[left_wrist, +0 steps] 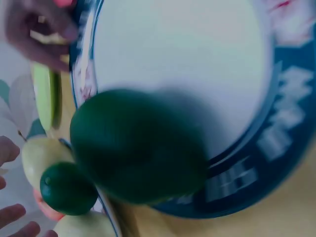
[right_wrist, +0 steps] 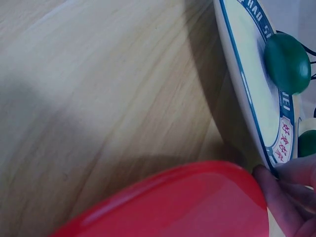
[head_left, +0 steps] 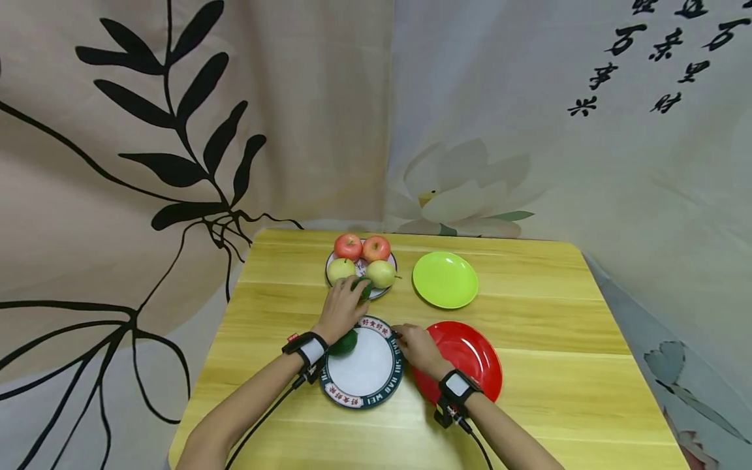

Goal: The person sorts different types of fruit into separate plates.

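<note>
A white plate with a dark blue patterned rim (head_left: 395, 382) lies at the front of the table. One smooth dark green fruit (head_left: 343, 343), avocado-like, is on its left side. My right hand (head_left: 420, 350) pinches this plate's right rim between thumb and fingers (right_wrist: 296, 170). Behind it, a smaller patterned plate (head_left: 329, 282) holds two red apples (head_left: 348, 247), two yellow-green pears (head_left: 380, 274) and a second dark green fruit (left_wrist: 69, 188). My left hand (head_left: 343, 304) reaches over that second fruit, its fingers (left_wrist: 11, 215) spread and apart from it in the left wrist view.
A red plate (head_left: 470, 356) lies under and beside my right wrist. Farther back is a lime-green plate (head_left: 444, 280). The wooden table (head_left: 546, 326) meets a printed curtain (head_left: 329, 117) at its far edge. Cables (head_left: 258, 424) trail from both wrist cameras.
</note>
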